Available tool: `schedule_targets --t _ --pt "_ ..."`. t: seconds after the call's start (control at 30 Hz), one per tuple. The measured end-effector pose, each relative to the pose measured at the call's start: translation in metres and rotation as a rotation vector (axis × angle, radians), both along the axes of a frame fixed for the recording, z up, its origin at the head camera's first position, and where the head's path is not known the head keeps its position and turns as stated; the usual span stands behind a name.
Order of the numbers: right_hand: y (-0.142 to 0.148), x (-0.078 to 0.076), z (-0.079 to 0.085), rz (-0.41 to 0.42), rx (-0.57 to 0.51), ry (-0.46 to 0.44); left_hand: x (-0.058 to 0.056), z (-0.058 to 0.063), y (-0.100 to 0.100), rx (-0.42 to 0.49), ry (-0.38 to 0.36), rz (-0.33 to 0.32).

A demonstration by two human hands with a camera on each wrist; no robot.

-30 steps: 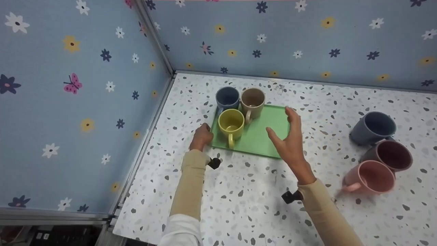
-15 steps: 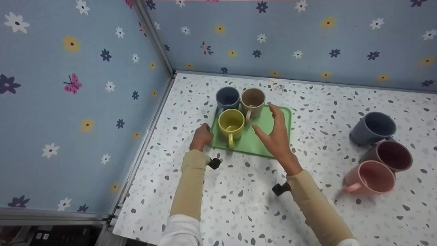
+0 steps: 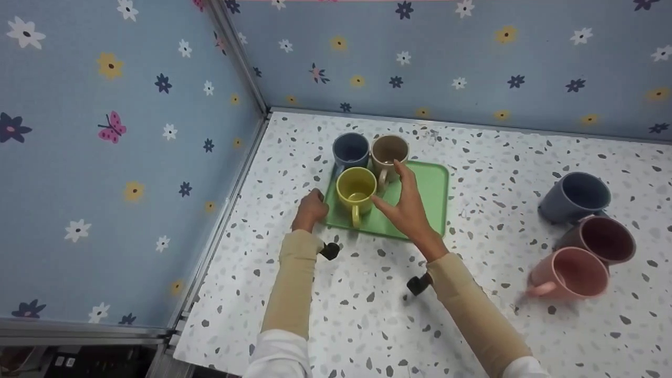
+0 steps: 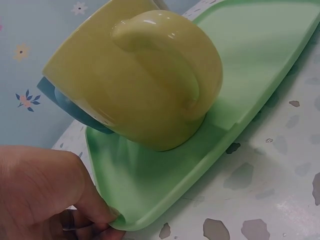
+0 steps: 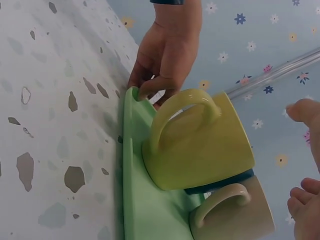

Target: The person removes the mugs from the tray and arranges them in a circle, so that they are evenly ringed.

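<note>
A: How does the right hand (image 3: pixel 409 212) stand?

B: Wide, thumb and fingers spread, holding nothing. In the head view it is just right of the frame's centre, over the tray (image 3: pixel 434 197), thumb tip by the yellow mug (image 3: pixel 356 191). The right wrist view shows it apart from the mugs.

A: Which one is it lined up with?

B: Perhaps the yellow one, perhaps the tan mug (image 3: pixel 389 149) above and right of it; I can't tell. Both stand upright on the tray near the centre of the frame, with a blue mug (image 3: pixel 350 149) above the yellow.

A: And the left hand (image 3: pixel 311 209)?

B: It pinches the tray's lower-left corner, thumb over the rim. Good place, I'd say: press firmly without lifting, so the tray lies flat on the worktop (image 3: pixel 367 325).

A: Any advice for closing the grip?

B: Bring thumb and fingers in evenly round the wall, lest the mug tip. The yellow handle (image 3: pixel 356 216) points to the bottom of the frame, and the tan one hangs close beside the yellow mug, so a careless fingertip could knock a neighbour. The glaze looks slick; a full wrap should beat a fingertip pinch.
</note>
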State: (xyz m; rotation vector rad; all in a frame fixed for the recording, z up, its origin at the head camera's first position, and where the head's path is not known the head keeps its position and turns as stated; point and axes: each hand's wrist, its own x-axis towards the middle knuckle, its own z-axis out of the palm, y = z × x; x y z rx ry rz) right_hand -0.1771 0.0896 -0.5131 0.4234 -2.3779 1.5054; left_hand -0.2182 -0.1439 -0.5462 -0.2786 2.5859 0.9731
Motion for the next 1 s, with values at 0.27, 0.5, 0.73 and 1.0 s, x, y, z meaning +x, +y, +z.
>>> schedule_targets --t 0.27,0.5,0.73,1.0 --pt "-0.014 -0.006 -0.009 0.040 0.048 -0.001 -0.001 0.000 -0.002 0.009 -0.028 0.001" --pt "-0.026 -0.012 -0.013 0.063 0.083 -0.036 -0.001 0.001 -0.001 -0.008 -0.033 0.012" --pt "-0.034 -0.014 -0.014 0.062 0.121 -0.082 0.000 0.002 -0.001 -0.005 -0.012 0.009" --pt "-0.038 -0.018 -0.020 0.083 0.155 -0.133 -0.001 0.001 0.000 -0.013 -0.013 -0.007"
